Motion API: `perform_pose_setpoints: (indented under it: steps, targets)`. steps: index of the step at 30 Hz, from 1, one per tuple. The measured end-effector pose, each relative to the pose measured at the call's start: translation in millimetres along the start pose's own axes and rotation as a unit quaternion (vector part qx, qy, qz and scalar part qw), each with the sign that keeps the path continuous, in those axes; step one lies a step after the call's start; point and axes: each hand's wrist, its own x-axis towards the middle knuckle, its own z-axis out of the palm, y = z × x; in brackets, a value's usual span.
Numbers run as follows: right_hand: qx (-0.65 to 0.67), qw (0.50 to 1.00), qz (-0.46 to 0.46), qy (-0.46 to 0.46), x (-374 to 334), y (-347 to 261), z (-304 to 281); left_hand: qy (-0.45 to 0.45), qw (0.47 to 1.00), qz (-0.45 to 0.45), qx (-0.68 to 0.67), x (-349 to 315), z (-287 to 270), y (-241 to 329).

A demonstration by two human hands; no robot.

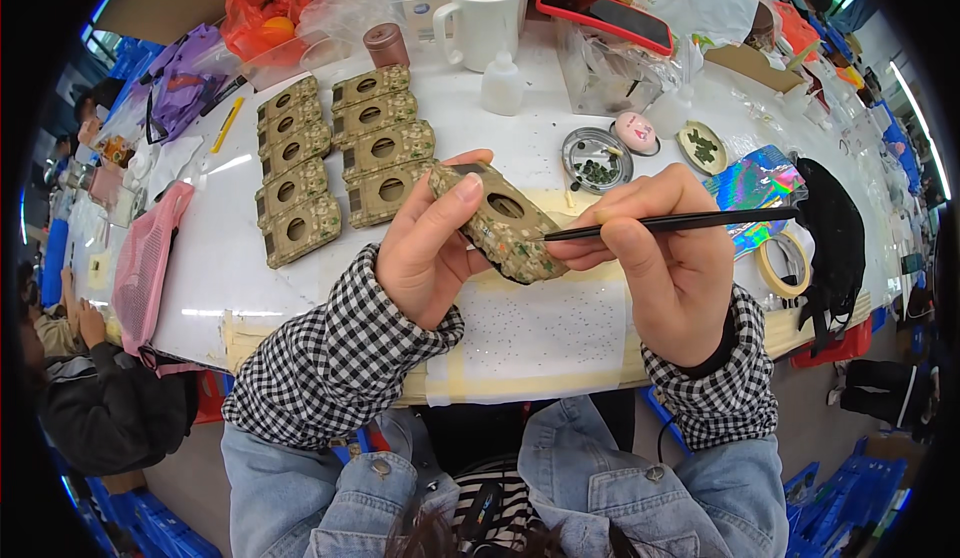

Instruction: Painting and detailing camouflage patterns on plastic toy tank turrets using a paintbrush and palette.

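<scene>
My left hand (425, 258) grips a small camouflage case (515, 228) with a round hole in its face, tilted above the table. Thumb in front, fingers behind. Pinched in my right hand (670, 268) are thin black tweezers (715, 220), their tip at the case's right edge; whether the tip holds anything is too small to tell. Beneath both hands lies a white sheet (530, 348) dotted with tiny dark specks. To the left, several like cases stand in two columns, the outer one (296, 226) and the inner one (385, 190).
Beyond my right hand are a round dish (629, 163) and an oval dish (688, 142), both with dark green bits. A tape roll (769, 276), shiny pouch (750, 183) and black bag (838, 238) lie right. Farther back stand a bottle (502, 90), mug (492, 33) and red-edged phone (605, 16).
</scene>
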Motion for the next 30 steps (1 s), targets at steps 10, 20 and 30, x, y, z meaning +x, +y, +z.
perform_pose_setpoints:
  steps: [10,20,30]
  targets:
    - [0.007,1.0,0.003,0.009,0.3,0.7,1.2,0.007,0.999,-0.008,0.03,-0.6,1.4,0.3]
    - [0.0,1.0,0.002,0.005,0.1,1.5,0.9,0.002,1.0,-0.003,-0.001,0.3,-0.2,-0.1]
    - [0.011,1.0,0.004,0.018,0.1,1.0,2.0,0.014,0.999,-0.012,0.046,-0.5,3.5,0.2]
